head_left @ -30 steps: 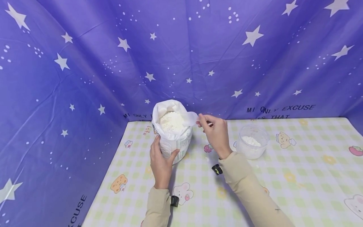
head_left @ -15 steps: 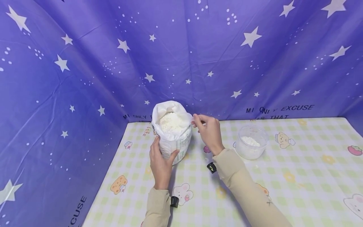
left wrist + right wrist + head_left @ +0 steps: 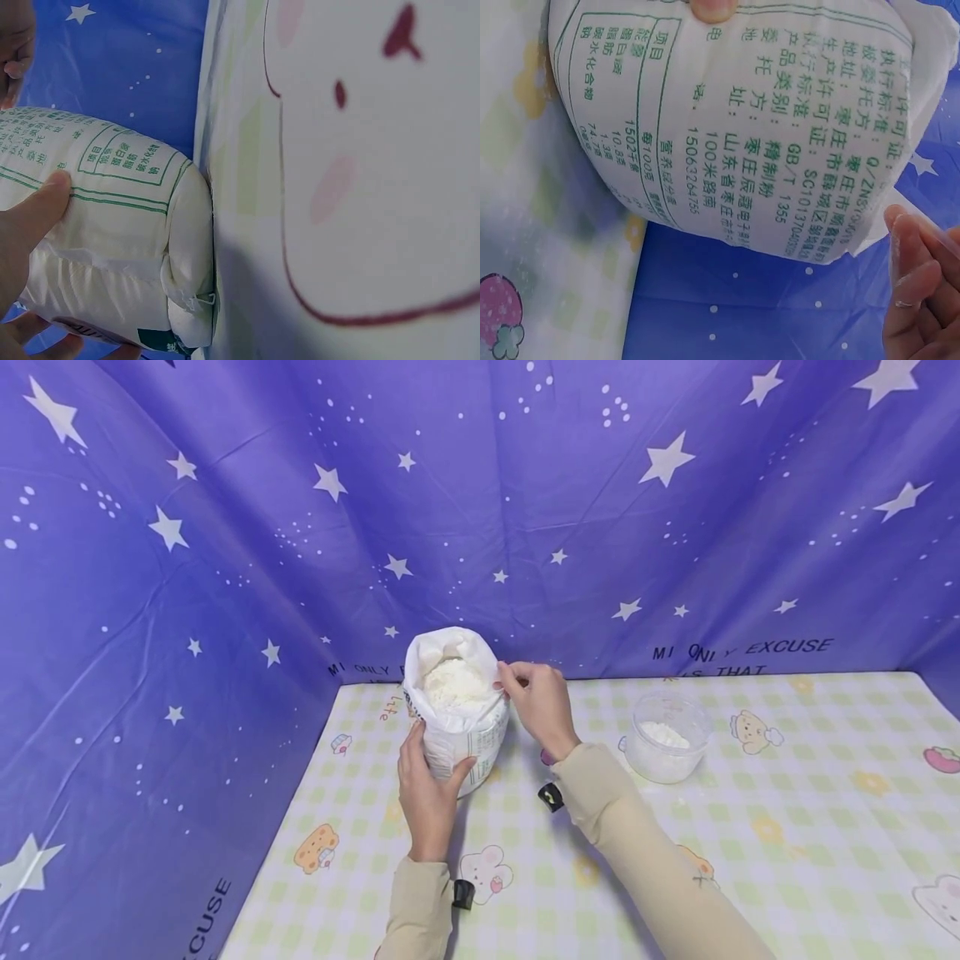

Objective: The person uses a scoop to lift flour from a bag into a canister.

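Observation:
An upright white bag of flour (image 3: 465, 747) with green print stands with its mouth wide, white flour (image 3: 453, 685) heaped inside. My left hand (image 3: 429, 785) grips its lower front, thumb on the printed side in the left wrist view. At the right side of the mouth, my right hand (image 3: 538, 697) has thumb and fingertips pinched together. Between them and the bag, the right wrist view shows a thin translucent white plastic piece (image 3: 922, 206); most of it is hidden, so its full shape cannot be told. Flour dusts the right fingers.
Right of the right forearm stands a round clear tub (image 3: 669, 752) partly filled with white powder. A checked cartoon tablecloth (image 3: 817, 860) covers the table. Behind and to the left hangs a blue star-patterned curtain (image 3: 450, 527).
My right hand has moved left to the bag's rim, and the translucent piece that stuck out there is now mostly out of sight. My left hand and the bag stay put.

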A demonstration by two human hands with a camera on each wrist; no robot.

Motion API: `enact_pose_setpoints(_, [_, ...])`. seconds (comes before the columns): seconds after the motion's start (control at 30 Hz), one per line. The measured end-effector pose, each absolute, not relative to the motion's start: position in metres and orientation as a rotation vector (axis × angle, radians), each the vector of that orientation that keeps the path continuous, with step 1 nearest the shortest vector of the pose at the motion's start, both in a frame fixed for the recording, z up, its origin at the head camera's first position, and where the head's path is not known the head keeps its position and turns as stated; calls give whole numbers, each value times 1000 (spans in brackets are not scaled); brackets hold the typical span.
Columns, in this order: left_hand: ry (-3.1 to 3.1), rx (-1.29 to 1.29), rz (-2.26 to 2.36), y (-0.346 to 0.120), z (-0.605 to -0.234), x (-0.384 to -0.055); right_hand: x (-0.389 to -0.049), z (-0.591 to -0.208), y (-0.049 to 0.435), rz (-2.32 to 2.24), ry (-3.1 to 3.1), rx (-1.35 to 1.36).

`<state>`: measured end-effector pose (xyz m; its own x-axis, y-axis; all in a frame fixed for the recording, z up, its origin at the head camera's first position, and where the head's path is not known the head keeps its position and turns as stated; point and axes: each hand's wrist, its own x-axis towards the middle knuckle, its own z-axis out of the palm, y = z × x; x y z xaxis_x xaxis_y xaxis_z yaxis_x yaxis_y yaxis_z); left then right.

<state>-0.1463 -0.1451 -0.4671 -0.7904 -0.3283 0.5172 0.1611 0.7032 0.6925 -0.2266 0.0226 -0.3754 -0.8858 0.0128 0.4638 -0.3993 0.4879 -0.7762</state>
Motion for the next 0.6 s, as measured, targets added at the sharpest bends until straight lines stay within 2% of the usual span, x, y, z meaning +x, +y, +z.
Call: enact_pose_setpoints(0.6, [-2275, 125, -1011, -146, -468, -146, -235, -373, 6, 1524, -2440, 308])
